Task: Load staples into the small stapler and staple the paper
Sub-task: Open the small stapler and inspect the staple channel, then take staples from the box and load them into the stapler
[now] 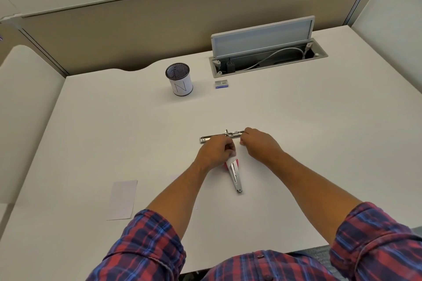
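The stapler (pixel 234 174) lies swung open near the middle of the bench (pixel 319 134), a little toward the near edge. Its metal arm points back at the person, and its red body is tucked under the left hand (pixel 215 151). Just beyond it, the magazine rail (pixel 220 137) lies crosswise.

The left hand's fingers are curled over the rail's middle and the red end of the stapler; whether they actually grip either one cannot be told. The right hand (pixel 258 142) has its fingers curled at the rail's right end, apparently pinching the pusher there.

The staple box (pixel 221 84) sits well apart, toward the far edge, beside the mesh cup (pixel 178 80) and just before the cable hatch (pixel 267 52). It looks closed and untouched.

The paper (pixel 123 199) lies flat near the left near corner, away from both hands.

By this layout, the task looks to be at an early stage: the stapler is opened and the rail exposed, but no staple strip is visible in it. Fetching staples, seating them, closing the stapler and stapling the paper all seem still to do.
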### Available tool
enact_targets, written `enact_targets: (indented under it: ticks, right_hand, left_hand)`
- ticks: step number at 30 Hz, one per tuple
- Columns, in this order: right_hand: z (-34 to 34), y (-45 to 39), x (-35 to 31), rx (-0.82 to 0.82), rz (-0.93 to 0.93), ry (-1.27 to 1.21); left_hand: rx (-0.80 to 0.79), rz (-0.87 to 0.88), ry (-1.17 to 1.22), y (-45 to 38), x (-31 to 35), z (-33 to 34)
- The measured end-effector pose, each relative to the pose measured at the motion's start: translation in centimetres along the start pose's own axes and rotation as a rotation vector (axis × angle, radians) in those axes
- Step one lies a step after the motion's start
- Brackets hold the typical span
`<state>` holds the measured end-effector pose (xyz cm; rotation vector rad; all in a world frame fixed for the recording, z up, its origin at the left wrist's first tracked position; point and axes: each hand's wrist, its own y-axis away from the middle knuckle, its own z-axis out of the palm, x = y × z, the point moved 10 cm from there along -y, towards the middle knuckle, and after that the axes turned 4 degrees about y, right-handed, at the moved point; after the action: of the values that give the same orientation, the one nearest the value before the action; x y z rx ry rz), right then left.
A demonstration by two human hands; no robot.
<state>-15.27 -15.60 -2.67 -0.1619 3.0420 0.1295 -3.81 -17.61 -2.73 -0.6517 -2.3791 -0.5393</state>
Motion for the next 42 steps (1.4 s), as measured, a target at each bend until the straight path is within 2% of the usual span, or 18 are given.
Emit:
enact_targets:
  ticks: [11, 14, 18, 22, 27, 34, 42]
  right_hand:
    - [0.4, 0.9, -1.2, -0.023, -0.134, 0.043]
    - [0.0, 0.7, -1.5, -0.002, -0.131, -0.024]
    - [-4.1, -1.8, -2.5, 0.142, -0.113, -0.270]
    - [-9.8, -7.7, -4.2, 0.232, -0.066, -0.467]
    - [-14.4, -16.6, -7.2, 0.239, -0.036, -0.538]
    - [-13.9, -24.7, -8.1, 0.197, 0.054, -0.522]
    - [-13.2, -28.6, -8.9, 0.171, 0.055, -0.476]
  left_hand:
    - [-0.013, 0.029, -0.047, -0.2, 0.6, 0.1]
    - [0.040, 0.061, -0.013, -0.4, 0.9, -0.9]
    - [0.264, 0.075, 0.200, -0.9, 0.6, -6.2]
    - [0.578, -0.030, 0.432, -2.0, -2.2, -14.6]
    - [0.817, -0.106, 0.412, -4.4, -5.1, -23.6]
    - [0.890, -0.191, 0.356, -7.1, -8.4, -27.8]
    - [0.867, -0.202, 0.330, -9.8, -8.6, -28.2]
